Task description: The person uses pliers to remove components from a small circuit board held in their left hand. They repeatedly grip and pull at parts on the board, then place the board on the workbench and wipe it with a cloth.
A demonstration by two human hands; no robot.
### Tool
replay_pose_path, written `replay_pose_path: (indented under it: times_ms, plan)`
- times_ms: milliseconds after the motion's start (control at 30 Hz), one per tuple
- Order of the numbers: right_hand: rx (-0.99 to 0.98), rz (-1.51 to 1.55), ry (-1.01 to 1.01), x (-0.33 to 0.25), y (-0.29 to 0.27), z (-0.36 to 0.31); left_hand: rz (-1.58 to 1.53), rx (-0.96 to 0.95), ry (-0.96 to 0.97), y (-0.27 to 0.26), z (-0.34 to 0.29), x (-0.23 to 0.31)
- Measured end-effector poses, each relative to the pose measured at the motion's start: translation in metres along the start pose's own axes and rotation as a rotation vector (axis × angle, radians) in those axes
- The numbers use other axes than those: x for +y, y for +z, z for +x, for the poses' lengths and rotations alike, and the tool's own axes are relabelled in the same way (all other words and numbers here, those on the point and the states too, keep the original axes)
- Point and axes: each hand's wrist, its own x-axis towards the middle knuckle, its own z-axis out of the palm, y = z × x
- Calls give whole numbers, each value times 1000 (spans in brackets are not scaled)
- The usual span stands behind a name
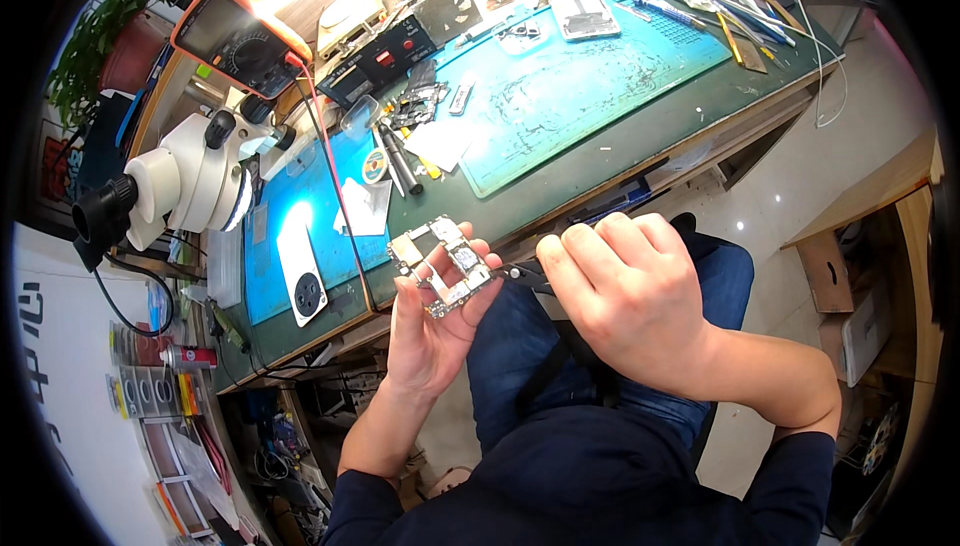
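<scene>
My left hand (432, 334) is raised over my lap in front of the bench edge. Its thumb and fingers grip a small phone circuit board (464, 260) by the edges. The board is ring-shaped, with an opening in the middle and shiny metal shields. My right hand (632, 296) is closed in a fist around black-handled pliers (522, 274), whose round pivot shows. Their jaws point left and meet the board's right edge beside my left fingertips; whether they bite on it I cannot tell.
On the green bench lie a blue work mat (560, 96), a white phone back panel (298, 264) and a tape roll (375, 165). A microscope (180, 181) and an orange multimeter (240, 36) stand at the left. A red cable (335, 171) hangs over the near edge. Brushes and tweezers lie far right.
</scene>
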Motion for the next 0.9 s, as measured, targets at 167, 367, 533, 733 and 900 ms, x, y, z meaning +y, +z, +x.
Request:
replay_pose_path:
  times_ms: [167,367,533,733,900]
  plan:
    - [-12,32,10,0,-8,5,-73,17,15,-11,4,1]
    - [49,57,2,2,-5,10,-101,-114,-40,-20,1,3]
    - [-6,81,11,-1,-7,8,-36,-158,-55,-24,-1,4]
    - [-178,159,60,-2,-19,8,19,-172,-76,-24,-1,7]
    - [-196,171,63,-1,-19,9,76,-172,-103,-24,-1,9]
